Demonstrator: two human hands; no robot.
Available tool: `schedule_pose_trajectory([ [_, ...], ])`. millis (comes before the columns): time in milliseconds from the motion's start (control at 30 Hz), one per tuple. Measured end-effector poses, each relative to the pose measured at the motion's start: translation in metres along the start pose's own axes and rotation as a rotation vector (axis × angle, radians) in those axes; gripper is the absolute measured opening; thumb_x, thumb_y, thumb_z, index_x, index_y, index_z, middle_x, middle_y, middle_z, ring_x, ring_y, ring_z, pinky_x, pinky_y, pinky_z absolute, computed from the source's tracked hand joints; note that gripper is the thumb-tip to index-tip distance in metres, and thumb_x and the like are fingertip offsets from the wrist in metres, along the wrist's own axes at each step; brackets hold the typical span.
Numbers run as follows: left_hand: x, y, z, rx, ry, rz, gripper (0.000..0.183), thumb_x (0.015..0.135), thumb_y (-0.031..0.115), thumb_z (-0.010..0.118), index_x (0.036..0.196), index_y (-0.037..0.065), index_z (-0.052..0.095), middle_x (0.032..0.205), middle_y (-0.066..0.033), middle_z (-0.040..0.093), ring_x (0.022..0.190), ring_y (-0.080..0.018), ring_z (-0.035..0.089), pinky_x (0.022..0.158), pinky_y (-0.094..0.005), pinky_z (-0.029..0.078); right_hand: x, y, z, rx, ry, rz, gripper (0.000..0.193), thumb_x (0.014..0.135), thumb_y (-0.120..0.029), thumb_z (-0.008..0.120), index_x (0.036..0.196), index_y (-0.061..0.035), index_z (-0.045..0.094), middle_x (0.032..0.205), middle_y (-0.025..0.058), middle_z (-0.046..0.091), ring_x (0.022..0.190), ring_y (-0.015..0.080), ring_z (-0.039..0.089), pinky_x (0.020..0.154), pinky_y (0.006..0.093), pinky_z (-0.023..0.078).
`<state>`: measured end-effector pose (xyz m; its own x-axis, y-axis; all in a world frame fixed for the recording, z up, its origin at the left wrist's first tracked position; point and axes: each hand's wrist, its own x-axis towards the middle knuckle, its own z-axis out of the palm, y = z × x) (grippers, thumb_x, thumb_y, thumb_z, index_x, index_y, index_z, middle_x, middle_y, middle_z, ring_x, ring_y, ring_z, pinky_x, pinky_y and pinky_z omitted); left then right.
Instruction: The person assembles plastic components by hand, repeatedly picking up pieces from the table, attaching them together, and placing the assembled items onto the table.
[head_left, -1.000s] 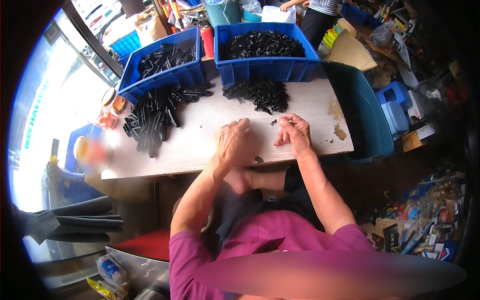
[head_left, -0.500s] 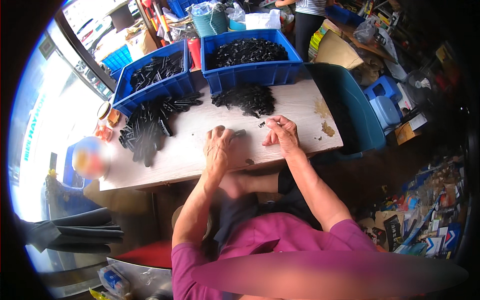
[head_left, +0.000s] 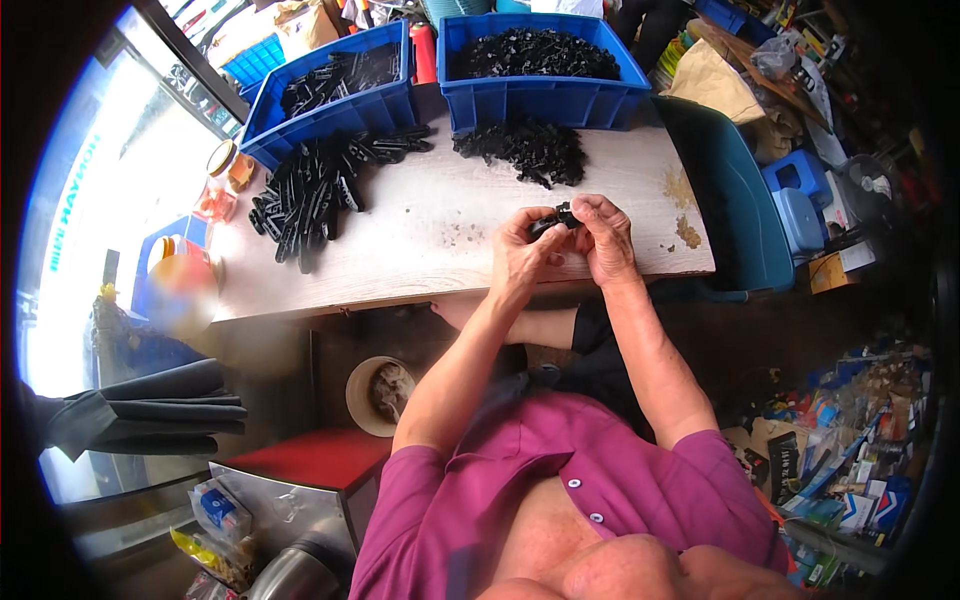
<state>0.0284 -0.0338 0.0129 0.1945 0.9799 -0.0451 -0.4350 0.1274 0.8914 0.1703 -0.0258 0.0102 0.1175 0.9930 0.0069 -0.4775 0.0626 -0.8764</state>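
Both hands meet above the near edge of a pale wooden table (head_left: 440,235). My left hand (head_left: 523,250) and my right hand (head_left: 605,236) pinch a small black plastic part (head_left: 556,219) between their fingertips. Beyond the hands lies a heap of small black parts (head_left: 525,150). A longer spread of black strip-shaped parts (head_left: 315,190) covers the table's left side.
Two blue crates stand at the table's far edge, the left blue crate (head_left: 335,95) with long black parts, the right blue crate (head_left: 535,60) with small ones. A teal bin (head_left: 725,190) is to the right. A red-topped metal box (head_left: 300,460) and a round tub (head_left: 380,395) sit below.
Both hands lifted off the tabletop and came together, now holding the small black part up between them. The view has also shifted closer to the table.
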Motion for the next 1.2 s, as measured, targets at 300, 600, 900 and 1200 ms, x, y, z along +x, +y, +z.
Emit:
schedule_pose_trajectory([
  [300,0.009,-0.001,0.000,0.045,-0.044,-0.007,0.025,0.086,0.008,0.070,0.107,-0.004,0.062,0.078,-0.0066,0.067,0.061,-0.0091,0.060,0.054,-0.0211,0.050,-0.001,-0.007,-0.008,-0.148,-0.073,0.060,0.013,0.085,-0.013,0.073,0.093,-0.0040,0.069,0.075,-0.0005,0.065,0.067,0.0080,0.060,0.059,0.0237,0.053],
  [600,0.006,0.002,0.001,0.033,0.054,-0.071,0.018,0.092,0.013,0.061,0.099,-0.003,0.064,0.081,-0.0069,0.067,0.064,-0.0110,0.063,0.059,-0.0214,0.052,-0.008,-0.015,0.006,-0.097,-0.107,0.107,0.016,0.083,-0.018,0.075,0.093,-0.0067,0.069,0.080,-0.0027,0.065,0.063,0.0020,0.051,0.057,0.0170,0.041],
  [900,0.005,-0.004,-0.005,-0.138,0.207,0.000,0.014,0.087,0.010,0.064,0.094,-0.001,0.066,0.076,-0.0045,0.064,0.062,-0.0104,0.060,0.055,-0.0232,0.049,-0.004,-0.028,0.019,-0.438,-0.136,0.236,0.026,0.085,-0.033,0.071,0.076,-0.0099,0.060,0.064,-0.0055,0.052,0.049,0.0041,0.042,0.047,0.0217,0.037],
  [1200,0.003,0.007,-0.003,-0.051,0.077,-0.090,0.014,0.087,0.007,0.062,0.100,0.000,0.063,0.081,-0.0068,0.066,0.063,-0.0113,0.061,0.059,-0.0233,0.053,0.001,0.006,0.001,-0.446,-0.048,0.025,0.029,0.083,-0.025,0.068,0.067,-0.0104,0.049,0.064,-0.0066,0.043,0.058,0.0037,0.038,0.047,0.0236,0.037],
])
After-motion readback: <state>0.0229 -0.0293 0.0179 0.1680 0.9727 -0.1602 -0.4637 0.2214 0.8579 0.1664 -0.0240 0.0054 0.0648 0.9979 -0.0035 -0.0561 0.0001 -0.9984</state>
